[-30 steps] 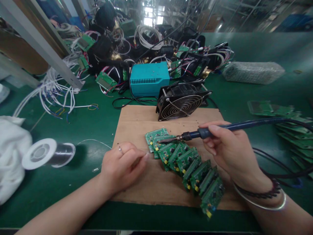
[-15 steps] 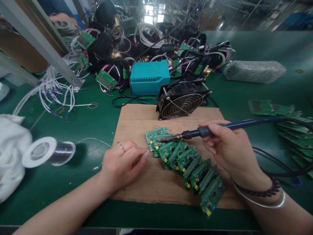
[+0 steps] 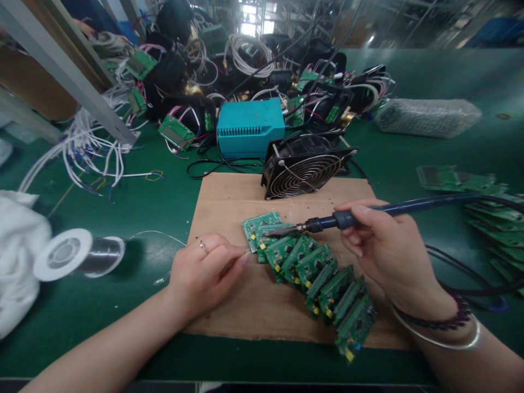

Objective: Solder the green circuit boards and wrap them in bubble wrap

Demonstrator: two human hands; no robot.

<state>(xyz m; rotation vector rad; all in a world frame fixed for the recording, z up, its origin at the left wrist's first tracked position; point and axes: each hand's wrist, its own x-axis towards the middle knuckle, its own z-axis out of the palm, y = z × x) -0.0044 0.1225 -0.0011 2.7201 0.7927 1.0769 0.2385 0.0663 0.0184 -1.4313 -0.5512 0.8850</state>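
Note:
My right hand (image 3: pixel 382 248) is closed round the handle of a soldering iron (image 3: pixel 339 220). Its tip lies over the far end of an overlapping row of green circuit boards (image 3: pixel 315 267) with yellow parts along their near edges. My left hand (image 3: pixel 208 270) pinches the end of a thin solder wire (image 3: pixel 158 233) beside the two farthest boards. That wire runs left to a white spool of solder (image 3: pixel 77 254) lying on its side. Under the boards is a brown cardboard sheet (image 3: pixel 229 316).
A black fan (image 3: pixel 309 166) stands behind the boards, with a teal box (image 3: pixel 250 131) behind it. Wired assemblies and coiled cable (image 3: pixel 249 57) crowd the back. More circuit boards (image 3: pixel 495 224) lie at right, near a bubble-wrapped pack (image 3: pixel 428 116). White cables (image 3: pixel 90 147) lie at left.
Both hands stay almost where they were, the iron's tip still at the far boards. The solder end shows slightly more beyond my left fingertips. At the upper left, a background person's hand has shifted.

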